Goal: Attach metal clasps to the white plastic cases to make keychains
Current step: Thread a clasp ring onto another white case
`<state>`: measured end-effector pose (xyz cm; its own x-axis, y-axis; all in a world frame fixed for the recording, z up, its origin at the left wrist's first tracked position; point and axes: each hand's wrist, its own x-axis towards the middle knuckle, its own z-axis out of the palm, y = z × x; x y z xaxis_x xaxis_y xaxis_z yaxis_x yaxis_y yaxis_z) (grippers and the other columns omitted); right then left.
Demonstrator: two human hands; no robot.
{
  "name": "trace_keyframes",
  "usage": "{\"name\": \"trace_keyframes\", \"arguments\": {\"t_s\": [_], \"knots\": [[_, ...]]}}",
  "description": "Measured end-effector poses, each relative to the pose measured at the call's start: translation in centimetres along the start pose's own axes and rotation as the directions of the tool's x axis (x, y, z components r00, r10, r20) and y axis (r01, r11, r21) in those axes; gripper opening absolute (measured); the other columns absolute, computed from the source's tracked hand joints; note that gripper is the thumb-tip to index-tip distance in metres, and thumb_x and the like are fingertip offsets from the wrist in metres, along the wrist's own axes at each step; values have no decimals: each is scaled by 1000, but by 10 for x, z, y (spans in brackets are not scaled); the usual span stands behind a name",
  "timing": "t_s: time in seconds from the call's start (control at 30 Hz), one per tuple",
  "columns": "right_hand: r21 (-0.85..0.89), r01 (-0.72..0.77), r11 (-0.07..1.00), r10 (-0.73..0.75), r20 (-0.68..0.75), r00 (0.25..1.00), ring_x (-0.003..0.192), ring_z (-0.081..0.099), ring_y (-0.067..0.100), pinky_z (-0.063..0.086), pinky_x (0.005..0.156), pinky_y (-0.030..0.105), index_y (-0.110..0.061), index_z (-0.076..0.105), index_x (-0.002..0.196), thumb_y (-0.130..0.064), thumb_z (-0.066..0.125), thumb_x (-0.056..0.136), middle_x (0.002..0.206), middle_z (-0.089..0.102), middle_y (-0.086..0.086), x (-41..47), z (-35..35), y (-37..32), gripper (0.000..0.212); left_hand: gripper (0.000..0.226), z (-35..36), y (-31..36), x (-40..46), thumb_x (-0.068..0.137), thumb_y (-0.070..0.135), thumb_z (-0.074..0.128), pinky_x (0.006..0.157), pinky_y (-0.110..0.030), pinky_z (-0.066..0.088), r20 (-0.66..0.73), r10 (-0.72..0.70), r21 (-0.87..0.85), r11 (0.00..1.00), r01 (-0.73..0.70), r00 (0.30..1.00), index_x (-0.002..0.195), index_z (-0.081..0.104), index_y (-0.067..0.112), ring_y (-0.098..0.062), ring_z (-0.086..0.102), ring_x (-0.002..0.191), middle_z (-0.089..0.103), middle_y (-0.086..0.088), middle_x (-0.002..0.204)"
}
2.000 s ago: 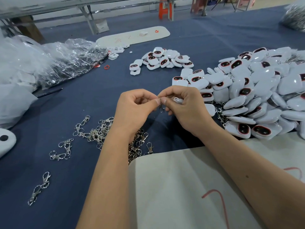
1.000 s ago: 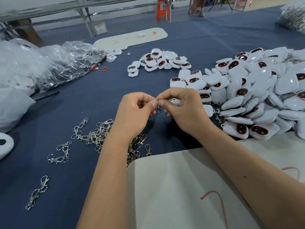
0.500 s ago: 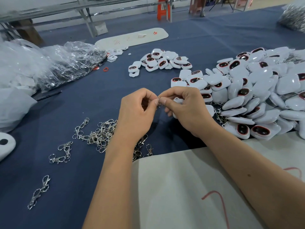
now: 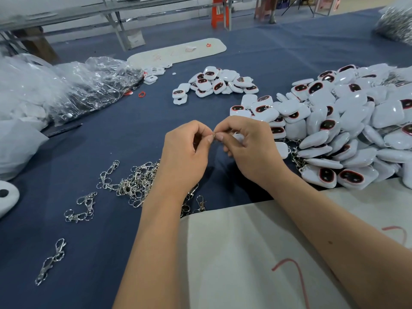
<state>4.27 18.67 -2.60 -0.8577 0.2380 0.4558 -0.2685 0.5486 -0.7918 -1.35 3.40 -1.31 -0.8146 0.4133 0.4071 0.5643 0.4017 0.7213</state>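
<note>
Head: glossy rounded cases [image 4: 347, 121] (white plastic)

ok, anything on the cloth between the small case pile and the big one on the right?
Head view: only bare blue cloth separates the small pile from the big pile. No loose cases or clasps in that strip.

Single head cam, wide-angle, looks fwd & down, close over blue table [image 4: 133, 139]

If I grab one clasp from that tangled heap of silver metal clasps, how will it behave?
The heap of silver metal clasps looks interlocked, so neighbours would probably drag along. Each piece seems jointed, ring on hook, so likely dangles limply.
</note>
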Motion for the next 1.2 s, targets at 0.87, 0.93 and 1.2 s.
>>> {"name": "trace_keyframes", "arguments": {"t_s": [0.87, 0.93, 1.2], "knots": [[117, -74, 990, 70, 33, 997, 61, 57, 11, 51, 59, 28, -17, 75, 88, -5, 67, 96, 71, 63, -2, 1, -1, 4, 16, 14, 1, 2, 1, 92, 5, 65, 68, -16, 45, -49, 109, 46, 993, -107, 993, 83, 67, 16, -9, 61, 78, 66, 10, 79], [37, -6, 999, 6, 20, 1000, 62, 57, 9, 50, 61, 27, -12, 74, 89, -4, 68, 95, 75, 63, -7, 1, -1, 2, 13, 14, 1, 3, 0, 92, 4, 64, 68, -17, 45, -38, 117, 58, 992, -115, 992, 84, 66, 15, -10, 60, 78, 65, 10, 80], [-238, 200, 950, -215, -40, 976, 72, 52, 7, 45, 71, 24, -7, 75, 90, -1, 67, 94, 78, 58, -10, 1, -3, -1, 11, 16, 5, 4, 0, 94, 3, 61, 68, -18, 47, -75, 95, 49, 995, -91, 993, 84, 65, 15, -11, 61, 77, 64, 11, 78]]}}
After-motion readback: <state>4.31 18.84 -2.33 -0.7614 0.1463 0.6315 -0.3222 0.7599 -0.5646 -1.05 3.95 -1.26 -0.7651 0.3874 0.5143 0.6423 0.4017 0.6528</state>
